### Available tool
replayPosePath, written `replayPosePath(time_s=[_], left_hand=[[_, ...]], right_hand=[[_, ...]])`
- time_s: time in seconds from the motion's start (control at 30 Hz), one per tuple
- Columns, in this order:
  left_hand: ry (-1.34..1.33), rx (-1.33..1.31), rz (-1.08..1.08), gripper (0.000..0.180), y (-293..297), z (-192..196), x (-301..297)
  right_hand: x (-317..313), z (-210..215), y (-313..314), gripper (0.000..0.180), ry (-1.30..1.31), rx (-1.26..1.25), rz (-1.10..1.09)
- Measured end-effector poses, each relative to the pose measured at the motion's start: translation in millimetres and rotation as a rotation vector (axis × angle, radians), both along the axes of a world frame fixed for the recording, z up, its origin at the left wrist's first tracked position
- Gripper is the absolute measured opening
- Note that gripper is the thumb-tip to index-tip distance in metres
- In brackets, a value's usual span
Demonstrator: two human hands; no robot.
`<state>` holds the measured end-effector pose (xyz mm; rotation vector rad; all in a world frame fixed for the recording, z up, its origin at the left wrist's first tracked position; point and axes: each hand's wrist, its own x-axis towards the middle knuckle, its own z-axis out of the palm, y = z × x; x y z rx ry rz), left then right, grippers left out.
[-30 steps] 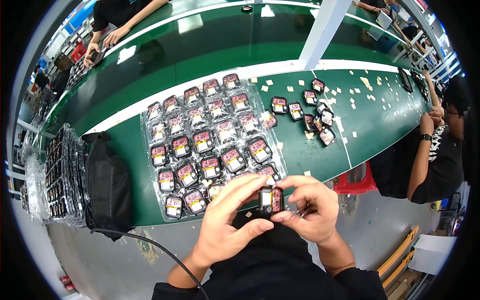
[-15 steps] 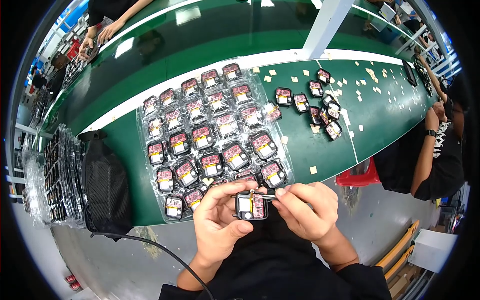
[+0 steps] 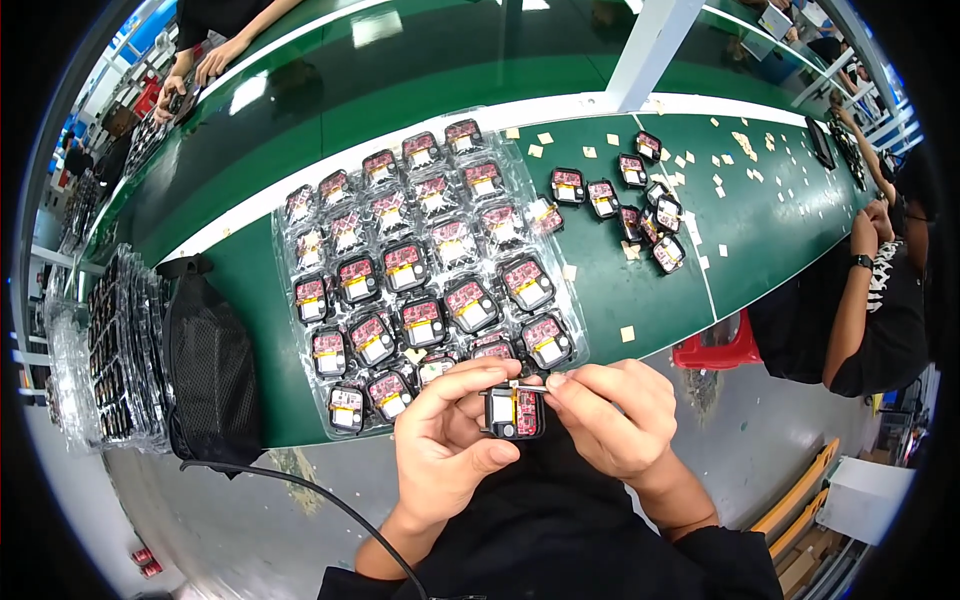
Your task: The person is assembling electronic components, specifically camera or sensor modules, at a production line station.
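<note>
A small square black case [image 3: 528, 424] with a red circuit board, a white block and a yellow strip inside is gripped by my left hand [image 3: 435, 450], its thumb and fingers around the left side. My right hand [image 3: 625, 420] pinches slim metal tweezers [image 3: 537, 388], whose tips reach the top edge of the board in the case. Just beyond my hands lies a clear plastic tray [image 3: 322, 400] with rows of similar black cases, most with red boards and white blocks showing.
Several loose cases [image 3: 567, 186] and small pale yellow squares [image 3: 627, 334] lie on the green table [image 3: 640, 290]. A black mesh bag [image 3: 210, 360] and stacked trays [image 3: 125, 350] stand at left. A co-worker's hand [image 3: 868, 235] is at right, near a red stool [image 3: 715, 350].
The case in my left hand has shifted slightly to the right, and its angle has changed a little. The tweezers remain at its top edge; my right hand has hardly moved.
</note>
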<state>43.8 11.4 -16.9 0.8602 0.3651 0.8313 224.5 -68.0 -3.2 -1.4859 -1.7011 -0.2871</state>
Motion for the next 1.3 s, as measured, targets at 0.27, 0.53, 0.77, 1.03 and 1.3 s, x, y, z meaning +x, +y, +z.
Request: replayPosePath(time_s=[0.27,0.53,0.77,1.03,1.3], left_hand=[[0.011,0.022,0.003,0.064,3.0,-1.7,-2.7],[0.066,0.082,0.011,0.065,3.1,-0.2,-4.6],[0.102,0.043,0.024,0.064,-1.2,3.2,-2.1],[0.052,0.098,0.031,0.061,3.7,1.5,-4.4],[0.375,0.444,0.196,0.051,39.4,24.1,6.8]], right_hand=[[-0.8,2.9,2.3,0.025,0.35,-0.136,0.079],[1.4,6.2,3.5,0.024,0.356,-0.182,0.103],[-10.7,-2.9,-1.5,0.027,0.262,-0.106,0.007],[0.5,-0.1,3.4,0.023,0.265,-0.159,0.009],[52.6,-41.3,22.8,0.035,0.156,-0.261,-0.516]])
